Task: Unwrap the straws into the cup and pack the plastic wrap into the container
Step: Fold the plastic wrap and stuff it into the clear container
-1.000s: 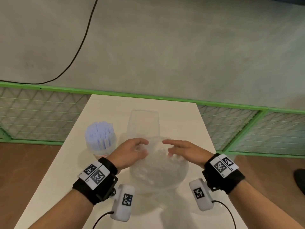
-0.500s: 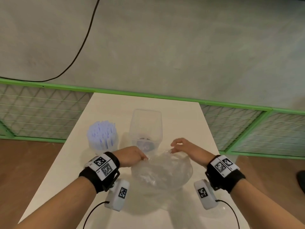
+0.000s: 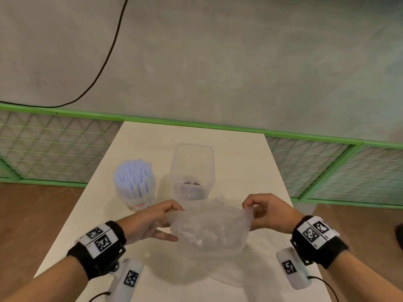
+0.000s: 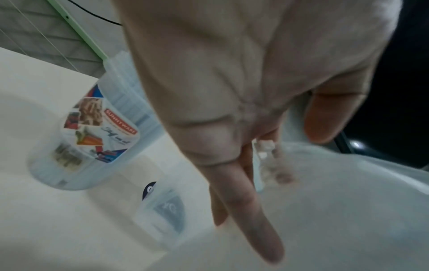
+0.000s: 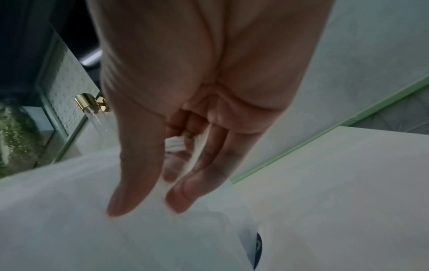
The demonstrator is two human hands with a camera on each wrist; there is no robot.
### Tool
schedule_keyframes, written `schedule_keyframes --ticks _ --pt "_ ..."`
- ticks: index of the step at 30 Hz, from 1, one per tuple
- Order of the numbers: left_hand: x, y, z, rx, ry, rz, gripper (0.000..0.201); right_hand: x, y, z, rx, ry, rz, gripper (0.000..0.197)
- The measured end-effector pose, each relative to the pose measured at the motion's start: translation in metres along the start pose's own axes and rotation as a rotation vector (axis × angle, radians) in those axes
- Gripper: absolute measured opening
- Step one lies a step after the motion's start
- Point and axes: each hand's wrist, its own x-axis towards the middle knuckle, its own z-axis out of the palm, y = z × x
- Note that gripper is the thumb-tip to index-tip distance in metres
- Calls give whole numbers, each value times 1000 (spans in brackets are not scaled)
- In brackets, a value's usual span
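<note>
A crumpled clear plastic wrap (image 3: pixel 209 227) hangs stretched between my two hands above the white table (image 3: pixel 239 162). My left hand (image 3: pixel 157 219) pinches its left edge, and my right hand (image 3: pixel 259 208) pinches its right edge. Just behind the wrap stands a tall clear container (image 3: pixel 192 171), with nothing in it that I can make out. A clear cup (image 3: pixel 135 184) packed with upright white straws stands left of the container. In the left wrist view the cup's label (image 4: pixel 92 132) and the wrap (image 4: pixel 336 210) show beside my fingers. The right wrist view has the wrap (image 5: pixel 69 210) under my thumb.
A green-framed wire fence (image 3: pixel 327 162) runs behind and beside the table. A black cable (image 3: pixel 104 57) crosses the grey floor beyond. Bare tabletop lies behind the container and near the front edge.
My hands went from pressing the wrap together low on the table to pulling apart and lifting it, each pinching an edge. The container behind is now uncovered.
</note>
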Motion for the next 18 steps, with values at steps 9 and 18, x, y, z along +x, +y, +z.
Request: schedule_keyframes --ticks 9,18 --pt "-4 -10 12 355 241 292 43 7 4 12 94 75 -75 22" --pt "6 -26 13 576 348 525 27 0 10 32 44 128 -208 26"
